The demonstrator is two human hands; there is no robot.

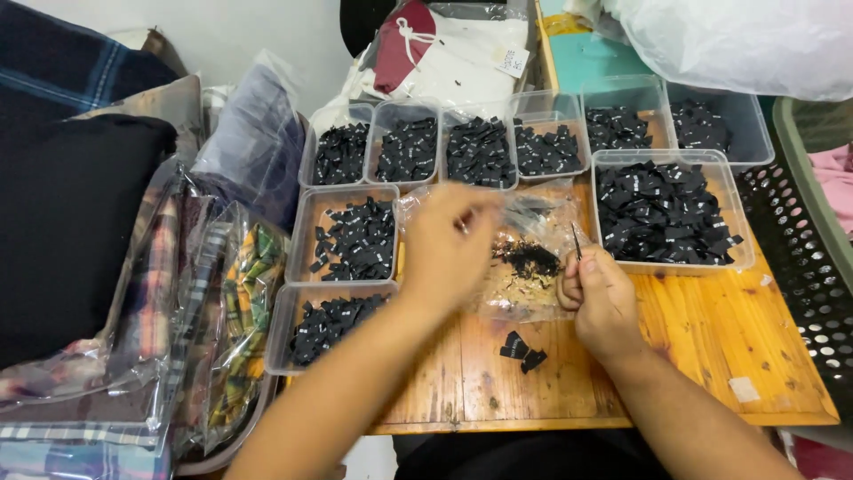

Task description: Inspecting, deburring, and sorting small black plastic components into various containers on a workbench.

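- Both hands work over a crinkled clear plastic bag [524, 267] lying at the middle of the wooden table [711, 338].
- Left hand [444, 244] is blurred, fingers bunched at the bag's upper edge; whether it pinches the film I cannot tell.
- Right hand [600, 298] is clenched around a thin dark pointed tool [576, 242] that sticks up from the fist, just beside the bag's right edge.
- Inside the bag lies a heap of small black scraps [531, 258] over paler bits.
- Two folded black fabric tags [522, 349] lie loose on the bare planks, near the right wrist.
- Shallow clear plastic tubs, rectangular with rounded corners, ring the bag: a large tub [666, 213] at right, a row of smaller ones [480, 147] behind, two more [346, 236] at left, all holding small black woven tags with tiny white marks.
- Glossy bagged plaid garments [222, 311] stack at the left edge.
- A white folded garment [462, 58] with a small white paper tag sits behind the tubs.
- A black perforated plastic basket [800, 258] stands at right.
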